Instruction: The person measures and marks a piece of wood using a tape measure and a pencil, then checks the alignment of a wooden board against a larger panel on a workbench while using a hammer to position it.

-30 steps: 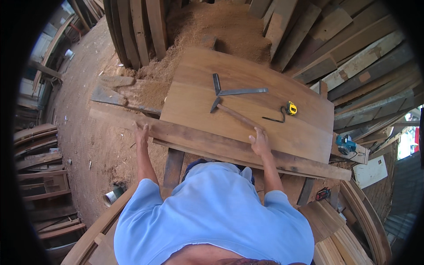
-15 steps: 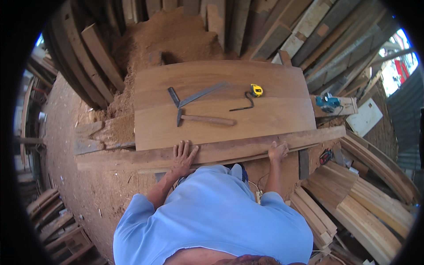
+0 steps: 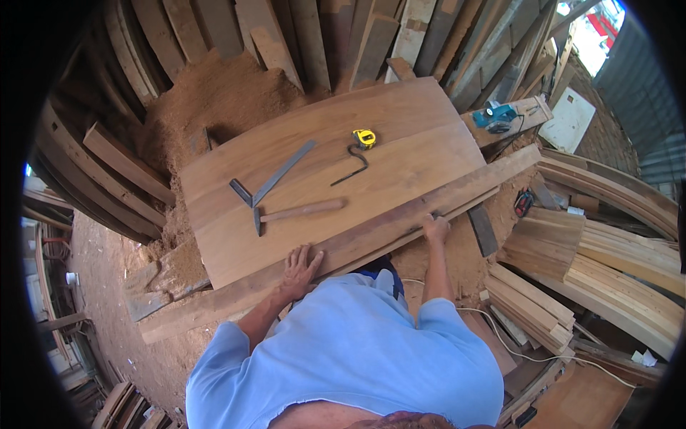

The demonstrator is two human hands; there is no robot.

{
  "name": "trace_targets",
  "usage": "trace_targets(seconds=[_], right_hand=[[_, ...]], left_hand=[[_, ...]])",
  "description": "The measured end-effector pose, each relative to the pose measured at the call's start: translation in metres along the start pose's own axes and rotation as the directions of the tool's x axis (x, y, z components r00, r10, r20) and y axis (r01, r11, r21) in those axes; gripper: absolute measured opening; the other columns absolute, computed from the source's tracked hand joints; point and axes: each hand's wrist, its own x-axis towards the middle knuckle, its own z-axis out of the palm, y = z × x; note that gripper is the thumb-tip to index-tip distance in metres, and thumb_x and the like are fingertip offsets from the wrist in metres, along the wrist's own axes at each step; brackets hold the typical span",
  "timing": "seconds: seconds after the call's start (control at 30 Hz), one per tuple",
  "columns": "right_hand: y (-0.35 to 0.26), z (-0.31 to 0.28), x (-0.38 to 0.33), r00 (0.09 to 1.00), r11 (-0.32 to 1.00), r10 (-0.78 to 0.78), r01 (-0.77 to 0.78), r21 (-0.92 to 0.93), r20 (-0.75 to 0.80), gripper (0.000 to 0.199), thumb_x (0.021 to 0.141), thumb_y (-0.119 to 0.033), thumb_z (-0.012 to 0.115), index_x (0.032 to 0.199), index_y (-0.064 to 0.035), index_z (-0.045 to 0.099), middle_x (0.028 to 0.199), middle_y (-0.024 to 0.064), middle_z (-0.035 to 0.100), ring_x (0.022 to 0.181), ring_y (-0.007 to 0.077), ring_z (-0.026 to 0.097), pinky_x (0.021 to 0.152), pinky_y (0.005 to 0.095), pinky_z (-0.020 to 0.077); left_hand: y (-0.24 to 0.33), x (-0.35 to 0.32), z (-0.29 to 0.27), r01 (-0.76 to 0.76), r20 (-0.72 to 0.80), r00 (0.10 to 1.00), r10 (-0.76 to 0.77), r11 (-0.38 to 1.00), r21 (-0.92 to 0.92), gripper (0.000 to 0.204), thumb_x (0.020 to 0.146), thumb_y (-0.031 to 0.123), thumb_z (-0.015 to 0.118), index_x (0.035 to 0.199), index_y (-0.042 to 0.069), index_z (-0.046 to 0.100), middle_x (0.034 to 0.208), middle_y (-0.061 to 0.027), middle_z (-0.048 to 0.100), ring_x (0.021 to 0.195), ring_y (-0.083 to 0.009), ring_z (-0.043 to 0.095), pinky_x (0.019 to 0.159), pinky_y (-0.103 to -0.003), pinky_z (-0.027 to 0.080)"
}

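Note:
A long wooden plank lies along the near edge of a broad wooden panel. My left hand rests flat on the plank with its fingers spread. Further right, my right hand is closed around the plank's near edge; its fingertips are partly hidden. On the panel lie a wooden-handled hammer, a try square with its blade angled to the far right, a yellow tape measure and a bent black strip. Neither hand touches these tools.
A teal electric planer sits on a board beyond the panel's right end. Sawdust is heaped behind the panel, before upright boards. Stacked planks, a cable and a red-black tool lie to the right.
The view has turned, so panel, plank and tools now slant up to the right. My left hand stays flat on the plank; my right hand stays at its near edge.

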Motion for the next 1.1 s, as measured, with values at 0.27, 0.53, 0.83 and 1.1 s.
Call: trace_targets(seconds=[0.27, 0.53, 0.83, 1.1], right_hand=[[-0.052, -0.032, 0.003, 0.958, 0.927, -0.259, 0.282, -0.246, 0.123, 0.066, 0.086, -0.043, 0.062, 0.138, -0.0054, 0.050, 0.148, 0.0225, 0.039, 0.139, 0.0381, 0.033, 0.111, 0.0513, 0.0321], [-0.086, 0.000, 0.024, 0.501, 0.440, -0.610, 0.858, -0.264, 0.614, 0.089, 0.083, -0.050, 0.068, 0.144, 0.0057, 0.036, 0.151, 0.0273, 0.031, 0.141, 0.0424, 0.026, 0.117, 0.0499, 0.0222], [-0.088, -0.045, 0.022, 0.093, 0.019, -0.542, 0.995, -0.098, 0.835, 0.106, 0.073, -0.047, 0.080, 0.151, -0.0010, 0.024, 0.152, 0.0323, 0.021, 0.139, 0.0473, 0.025, 0.114, 0.0522, 0.0281], [-0.073, -0.027, 0.016, 0.138, -0.048, -0.554, 0.979, -0.198, 0.821, 0.107, 0.070, -0.035, 0.085, 0.150, -0.0021, 0.022, 0.149, 0.0322, 0.026, 0.137, 0.0473, 0.030, 0.110, 0.0501, 0.0355]], left_hand=[[0.014, 0.016, -0.014, 0.096, -0.041, 0.994, -0.099, 0.993, -0.071, 0.097, 0.069, 0.033, 0.081, 0.151, 0.017, 0.031, 0.151, -0.0200, 0.027, 0.137, -0.0417, 0.026, 0.112, -0.056, 0.021], [0.034, 0.008, 0.001, 0.243, -0.307, 0.913, -0.269, 0.962, -0.122, 0.095, 0.069, 0.041, 0.079, 0.148, 0.011, 0.034, 0.148, -0.0135, 0.036, 0.138, -0.0361, 0.030, 0.116, -0.053, 0.020], [0.089, 0.048, 0.041, 0.559, -0.441, 0.656, -0.612, 0.787, -0.261, 0.117, 0.052, 0.062, 0.081, 0.147, 0.009, 0.038, 0.145, -0.0248, 0.036, 0.141, -0.0463, 0.024, 0.116, -0.062, 0.010], [0.098, 0.047, 0.047, 0.545, -0.463, 0.624, -0.630, 0.775, -0.320, 0.108, 0.062, 0.065, 0.073, 0.148, 0.010, 0.036, 0.150, -0.0273, 0.030, 0.144, -0.0457, 0.019, 0.118, -0.058, 0.008]])
